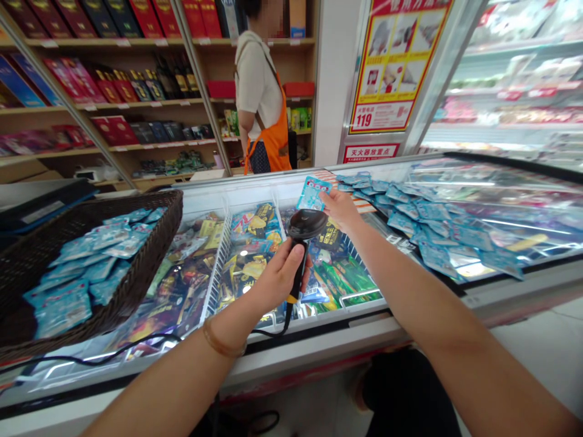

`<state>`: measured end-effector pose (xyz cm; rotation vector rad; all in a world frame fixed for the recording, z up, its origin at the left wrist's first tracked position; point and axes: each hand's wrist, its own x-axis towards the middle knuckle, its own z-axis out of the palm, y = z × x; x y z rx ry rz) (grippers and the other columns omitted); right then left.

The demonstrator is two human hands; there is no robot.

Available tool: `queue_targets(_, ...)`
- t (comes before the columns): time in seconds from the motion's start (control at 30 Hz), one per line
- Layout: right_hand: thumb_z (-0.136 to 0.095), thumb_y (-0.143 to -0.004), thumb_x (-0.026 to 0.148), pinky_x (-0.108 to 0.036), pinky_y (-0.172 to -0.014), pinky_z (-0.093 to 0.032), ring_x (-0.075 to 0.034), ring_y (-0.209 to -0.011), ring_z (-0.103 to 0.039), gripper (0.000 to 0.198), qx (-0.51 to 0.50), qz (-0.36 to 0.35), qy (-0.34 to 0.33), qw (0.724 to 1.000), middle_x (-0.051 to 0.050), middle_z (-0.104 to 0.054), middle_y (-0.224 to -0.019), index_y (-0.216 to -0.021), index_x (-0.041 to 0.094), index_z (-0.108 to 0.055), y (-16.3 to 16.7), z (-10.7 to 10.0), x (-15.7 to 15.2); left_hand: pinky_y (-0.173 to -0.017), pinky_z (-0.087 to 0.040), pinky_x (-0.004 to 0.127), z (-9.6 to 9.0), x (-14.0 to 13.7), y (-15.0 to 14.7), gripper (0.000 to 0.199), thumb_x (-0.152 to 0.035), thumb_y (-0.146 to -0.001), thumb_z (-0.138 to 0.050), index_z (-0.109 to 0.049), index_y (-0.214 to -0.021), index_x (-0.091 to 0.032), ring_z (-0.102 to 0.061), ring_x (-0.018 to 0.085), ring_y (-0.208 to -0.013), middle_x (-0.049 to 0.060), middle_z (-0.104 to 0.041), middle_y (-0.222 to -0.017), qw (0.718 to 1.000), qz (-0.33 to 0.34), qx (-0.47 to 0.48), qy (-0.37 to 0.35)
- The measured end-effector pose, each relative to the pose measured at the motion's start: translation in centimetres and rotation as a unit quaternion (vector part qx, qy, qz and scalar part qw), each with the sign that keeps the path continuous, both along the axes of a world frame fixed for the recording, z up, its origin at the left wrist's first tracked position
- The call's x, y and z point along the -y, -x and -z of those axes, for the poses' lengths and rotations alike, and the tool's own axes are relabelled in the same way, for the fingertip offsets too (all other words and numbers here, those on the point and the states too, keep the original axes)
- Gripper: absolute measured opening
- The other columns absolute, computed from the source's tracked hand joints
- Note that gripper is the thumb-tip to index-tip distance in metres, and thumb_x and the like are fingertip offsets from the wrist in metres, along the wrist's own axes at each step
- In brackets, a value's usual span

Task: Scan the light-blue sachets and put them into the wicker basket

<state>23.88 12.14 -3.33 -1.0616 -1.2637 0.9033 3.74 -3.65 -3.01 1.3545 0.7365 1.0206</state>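
A black corded barcode scanner [306, 226] is upright in my left hand [280, 276], fingers wrapped round its handle, over the glass-topped freezer. Just beyond the scanner's head, my right hand [339, 207] pinches a light blue packet [314, 193] by its edge. Packet and scanner head overlap in view; I cannot tell whether they touch. To the right, a loose heap of similar blue packets [430, 221] is spread over the freezer's glass. At the left, more blue packets [98, 255] lie in a dark brown woven basket [170, 221].
The chest freezer [364, 328] holds bagged frozen goods behind white wire dividers [218, 267]. The scanner's black cable [113, 352] trails left along its front. A person in an orange apron [273, 142] stands behind the freezer, before shelves of boxes and bottles. A lit display fridge [514, 91] stands right.
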Motion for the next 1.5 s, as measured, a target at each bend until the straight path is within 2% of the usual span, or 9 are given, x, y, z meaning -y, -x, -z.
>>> queue_targets(0.33, -0.08, -0.073, 0.066, -0.024, -0.061, -0.052, -0.014, -0.067, -0.063, 0.051, -0.02, -0.006, 0.007, 1.0, 0.004, -0.058, -0.062, -0.072, 0.023, -0.053, -0.2, 0.1, -0.3, -0.044, -0.045, 0.024, 0.2, -0.1, 0.0, 0.054, -0.073, -0.086, -0.063, -0.049, -0.091, -0.022, -0.052, 0.009, -0.048, -0.003, -0.058, -0.077, 1.0, -0.009, -0.001, 0.001)
queue_targets(0.43, -0.081, -0.076, 0.058, -0.026, -0.068, -0.057, -0.015, -0.07, -0.066, 0.044, -0.022, 0.011, 0.045, 0.999, 0.004, -0.062, -0.065, -0.074, 0.022, -0.056, 0.6, 0.1, 0.1, -0.042, -0.043, 0.024, -0.4, -0.1, 0.3, 0.057, -0.076, -0.083, -0.065, -0.05, -0.091, -0.021, -0.053, 0.008, -0.046, -0.002, -0.061, -0.077, 0.997, -0.073, 0.02, -0.003)
queue_targets(0.53, -0.082, -0.082, 0.046, -0.031, -0.076, -0.061, -0.016, -0.073, -0.071, 0.037, -0.061, 0.008, 0.11, 0.992, 0.004, -0.065, -0.065, -0.074, 0.021, -0.055, 2.8, -0.2, 0.3, -0.041, -0.041, 0.023, -2.3, -0.4, 1.9, 0.055, -0.074, -0.084, -0.064, -0.051, -0.092, -0.022, -0.052, 0.009, -0.044, -0.003, -0.062, -0.072, 0.98, -0.186, 0.066, 0.021)
queue_targets(0.67, -0.076, -0.091, 0.028, -0.036, -0.088, -0.063, -0.017, -0.078, -0.074, 0.025, -0.109, -0.053, 0.149, 0.981, 0.001, -0.07, -0.066, -0.075, 0.02, -0.058, 8.5, -1.9, 0.3, -0.04, -0.041, 0.02, -6.4, -0.4, 7.1, 0.044, -0.063, -0.097, -0.055, -0.055, -0.092, -0.02, -0.051, 0.008, -0.042, -0.004, -0.058, -0.065, 0.934, -0.315, 0.144, 0.085)
queue_targets(0.8, -0.074, -0.092, 0.016, -0.038, -0.092, -0.063, -0.017, -0.076, -0.075, 0.02, -0.119, -0.16, 0.163, 0.966, 0.0, -0.071, -0.065, -0.076, 0.018, -0.062, 16.5, -4.7, 0.6, -0.039, -0.04, 0.018, -9.0, 0.8, 14.0, 0.041, -0.058, -0.099, -0.055, -0.055, -0.089, -0.019, -0.05, 0.007, -0.044, -0.003, -0.059, -0.065, 0.876, -0.431, 0.212, 0.053)
queue_targets(0.97, -0.074, -0.092, 0.016, -0.036, -0.089, -0.062, -0.016, -0.071, -0.073, 0.023, -0.098, -0.259, 0.175, 0.945, 0.002, -0.068, -0.061, -0.073, 0.019, -0.062, 26.9, -7.1, 2.0, -0.04, -0.041, 0.018, -9.4, 3.0, 20.6, 0.04, -0.051, -0.107, -0.041, -0.057, -0.089, -0.018, -0.051, 0.008, -0.045, -0.002, -0.059, -0.064, 0.827, -0.511, 0.231, 0.038)
queue_targets(1.13, -0.079, -0.087, 0.018, -0.034, -0.092, -0.059, -0.012, -0.067, -0.069, 0.024, -0.027, -0.337, 0.176, 0.924, 0.002, -0.068, -0.061, -0.069, 0.018, -0.064, 32.6, -7.2, 3.8, -0.041, -0.041, 0.018, -9.3, 4.3, 22.7, 0.04, -0.051, -0.107, -0.042, -0.057, -0.089, -0.018, -0.051, 0.008, -0.045, -0.002, -0.058, -0.064, 0.813, -0.533, 0.228, 0.044)
queue_targets(1.3, -0.078, -0.085, 0.016, -0.036, -0.1, -0.054, -0.014, -0.08, -0.072, 0.014, 0.015, -0.29, 0.171, 0.941, -0.002, -0.074, -0.072, -0.073, 0.018, -0.071, 31.7, -6.6, 3.8, -0.041, -0.041, 0.019, -9.2, 4.3, 21.6, 0.042, -0.049, -0.108, -0.038, -0.057, -0.088, -0.017, -0.05, 0.008, -0.046, -0.003, -0.057, -0.064, 0.824, -0.517, 0.223, 0.055)
queue_targets(1.5, -0.075, -0.084, 0.016, -0.035, -0.1, -0.054, -0.018, -0.094, -0.074, 0.004, 0.034, -0.198, 0.162, 0.966, -0.003, -0.079, -0.084, -0.081, 0.019, -0.075, 23.5, -4.2, 1.4, -0.041, -0.042, 0.018, -8.1, 2.0, 17.2, 0.041, -0.051, -0.107, -0.041, -0.056, -0.088, -0.018, -0.05, 0.008, -0.045, -0.002, -0.058, -0.066, 0.851, -0.454, 0.257, 0.068)
